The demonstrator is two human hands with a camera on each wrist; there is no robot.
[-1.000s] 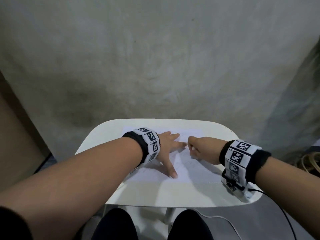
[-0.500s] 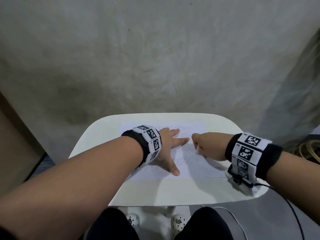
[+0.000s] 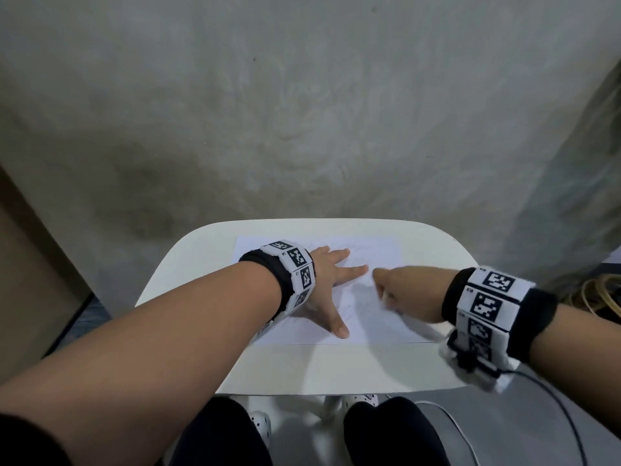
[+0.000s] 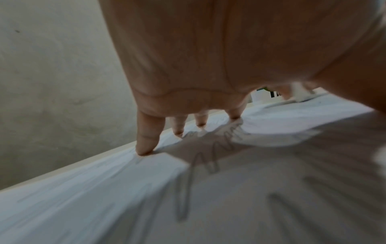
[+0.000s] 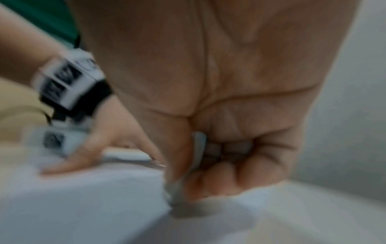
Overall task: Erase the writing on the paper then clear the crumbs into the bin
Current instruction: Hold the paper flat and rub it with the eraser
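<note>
A white sheet of paper (image 3: pixel 383 253) with faint pencil scribbles lies on the small white table (image 3: pixel 319 368). My left hand (image 3: pixel 331 284) lies flat on the paper's left half, fingers spread, pressing it down. The left wrist view shows those fingertips (image 4: pixel 144 148) on the sheet beside zigzag pencil lines (image 4: pixel 200 168). My right hand (image 3: pixel 400 290) is curled in a fist just right of it, gripping a white eraser (image 5: pixel 197 158) whose lower end touches the paper. That view is blurred. The bin is not in view.
A grey concrete wall (image 3: pixel 302 112) stands behind the table. A brown board (image 3: pixel 30 290) leans at the left. Coiled cables (image 3: pixel 601 294) lie on the floor at the right. A thin cable (image 3: pixel 568 412) runs from my right wristband. My knees (image 3: pixel 386 432) sit below the table's front edge.
My right hand with the eraser has shifted slightly back and forth across the paper's middle. The left hand stays pressed flat. The head view has drifted a little.
</note>
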